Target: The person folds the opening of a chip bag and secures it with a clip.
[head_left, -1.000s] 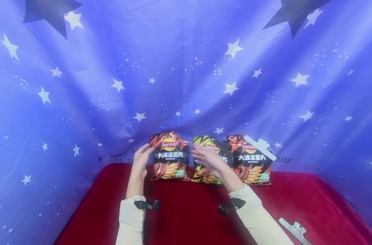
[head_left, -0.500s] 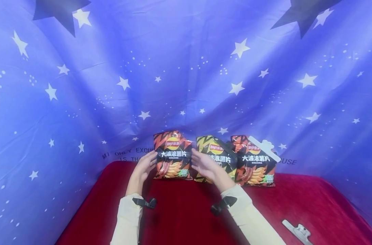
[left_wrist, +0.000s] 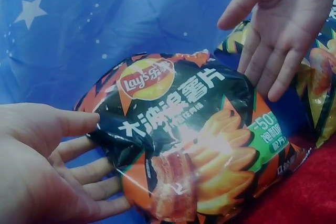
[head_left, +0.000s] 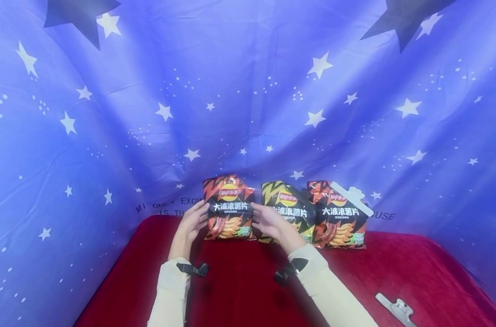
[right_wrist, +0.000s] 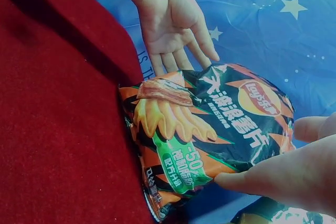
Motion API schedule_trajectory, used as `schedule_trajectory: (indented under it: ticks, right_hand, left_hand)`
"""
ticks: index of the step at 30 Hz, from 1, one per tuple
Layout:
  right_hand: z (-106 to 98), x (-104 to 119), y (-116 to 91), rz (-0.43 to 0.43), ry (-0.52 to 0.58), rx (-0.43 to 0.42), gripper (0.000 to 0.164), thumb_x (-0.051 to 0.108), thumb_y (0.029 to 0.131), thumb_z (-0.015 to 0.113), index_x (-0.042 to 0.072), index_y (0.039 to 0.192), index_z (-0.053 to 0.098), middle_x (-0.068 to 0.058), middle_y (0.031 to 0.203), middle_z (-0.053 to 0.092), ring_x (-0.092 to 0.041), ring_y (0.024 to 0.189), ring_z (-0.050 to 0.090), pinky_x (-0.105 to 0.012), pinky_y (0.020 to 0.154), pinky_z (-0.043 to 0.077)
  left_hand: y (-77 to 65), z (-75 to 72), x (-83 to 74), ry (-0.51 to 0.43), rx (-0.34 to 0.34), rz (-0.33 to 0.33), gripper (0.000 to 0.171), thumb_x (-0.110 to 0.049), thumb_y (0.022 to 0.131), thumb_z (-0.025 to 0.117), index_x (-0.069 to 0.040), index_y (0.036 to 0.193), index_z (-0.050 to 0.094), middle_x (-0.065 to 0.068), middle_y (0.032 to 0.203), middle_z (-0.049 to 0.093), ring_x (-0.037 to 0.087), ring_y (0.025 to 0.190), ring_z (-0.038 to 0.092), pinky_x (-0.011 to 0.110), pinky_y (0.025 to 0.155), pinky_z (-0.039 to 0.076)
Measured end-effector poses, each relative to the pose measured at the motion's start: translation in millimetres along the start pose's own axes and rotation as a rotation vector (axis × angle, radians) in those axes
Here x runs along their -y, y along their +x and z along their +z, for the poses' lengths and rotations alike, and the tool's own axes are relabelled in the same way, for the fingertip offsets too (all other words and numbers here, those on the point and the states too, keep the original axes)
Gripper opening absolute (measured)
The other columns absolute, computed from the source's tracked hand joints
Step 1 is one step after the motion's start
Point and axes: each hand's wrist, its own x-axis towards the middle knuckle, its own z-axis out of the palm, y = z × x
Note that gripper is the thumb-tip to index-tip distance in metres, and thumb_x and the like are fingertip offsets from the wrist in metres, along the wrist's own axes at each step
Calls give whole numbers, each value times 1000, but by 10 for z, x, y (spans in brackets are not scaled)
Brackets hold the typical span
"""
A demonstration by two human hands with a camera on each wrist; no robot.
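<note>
A red-and-black bag of potato chips (head_left: 229,206) stands upright at the back of the table, between my two hands. My left hand (head_left: 190,222) is at its left side with relaxed fingers; in the left wrist view, the thumb (left_wrist: 79,123) reaches the front edge and the other fingertips pass behind the bag's side. On the opposite side, my right hand (head_left: 272,222) has its fingers extended, fingertips right at the bag's right edge. In the right wrist view the right thumb (right_wrist: 247,179) overlaps the bag's lower right edge.
A yellow-and-black chip bag (head_left: 288,200) stands right behind my right hand. Beside it is another red chip bag (head_left: 339,225) with a white clip (head_left: 351,197) across its top corner. A silver clip (head_left: 396,309) lies on the red cloth (head_left: 239,281) at front right. A blue starry curtain (head_left: 248,91) hangs behind.
My right hand has moved left from in front of the yellow bag to the red bag's right edge. My left hand has come closer to the bag's left side.
</note>
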Motion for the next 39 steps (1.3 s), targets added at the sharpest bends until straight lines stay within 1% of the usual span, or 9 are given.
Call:
schedule_trajectory:
  ticks: [5,7,11,16,22,24,27,32,39]
  right_hand:
    - [-20,50,-63,-4,-7,37,57,17,110,37,-11,156,17,-34,165,10,-46,156,8,-55,128,8]
    - [-30,80,-97,-3,-2,59,56,15,110,35,-11,156,17,-35,164,10,-46,156,9,-54,128,9]
    - [-54,162,-178,2,-18,91,57,12,109,35,-11,156,13,-36,164,7,-47,156,10,-52,128,14]
    - [-91,319,-289,-19,-109,165,55,10,108,34,-11,156,15,-35,164,12,-47,154,16,-50,126,22]
    - [-187,580,-493,-48,-160,260,50,10,108,33,-10,153,25,-34,163,18,-48,153,20,-51,124,26]
    - [-239,680,-601,-64,-163,254,48,10,108,35,-9,152,29,-33,163,21,-46,153,24,-49,123,28]
    - [-338,822,-766,-108,-219,234,46,10,107,42,-7,150,35,-29,159,34,-36,144,45,-47,120,35]
    - [-490,991,-1028,-206,-416,136,49,13,105,51,-10,147,39,-26,147,51,-21,120,66,-48,117,40]
    - [-559,1109,-1378,-329,-617,-6,47,15,103,57,-15,138,50,-29,132,63,-21,108,73,-47,105,51]
  left_hand:
    - [-67,6,-70,14,-17,-14,64,-19,105,54,-2,160,25,28,155,43,45,144,42,57,120,33]
    - [-106,1,-106,30,-29,-17,63,-18,105,56,-2,159,28,26,147,54,43,139,49,57,117,37]
    - [-218,-26,-202,60,-33,-8,64,-18,103,60,-1,158,31,12,122,71,31,119,64,55,112,43]
    - [-399,-20,-389,107,-41,43,64,-19,102,62,2,156,34,3,109,72,16,98,68,46,102,53]
    - [-604,137,-668,182,-76,134,62,-22,100,65,2,152,41,27,131,66,16,95,72,32,86,61]
    - [-659,214,-740,190,-71,163,61,-22,100,65,2,151,42,30,140,58,20,101,72,31,86,61]
    - [-730,335,-825,176,-50,192,61,-20,100,66,3,151,43,31,143,54,22,104,72,31,86,61]
    - [-837,554,-925,131,0,227,59,-16,98,67,5,149,45,31,143,55,15,93,71,33,88,60]
    - [-927,808,-925,79,73,253,49,-10,96,67,8,140,53,10,109,74,13,84,71,32,79,61]
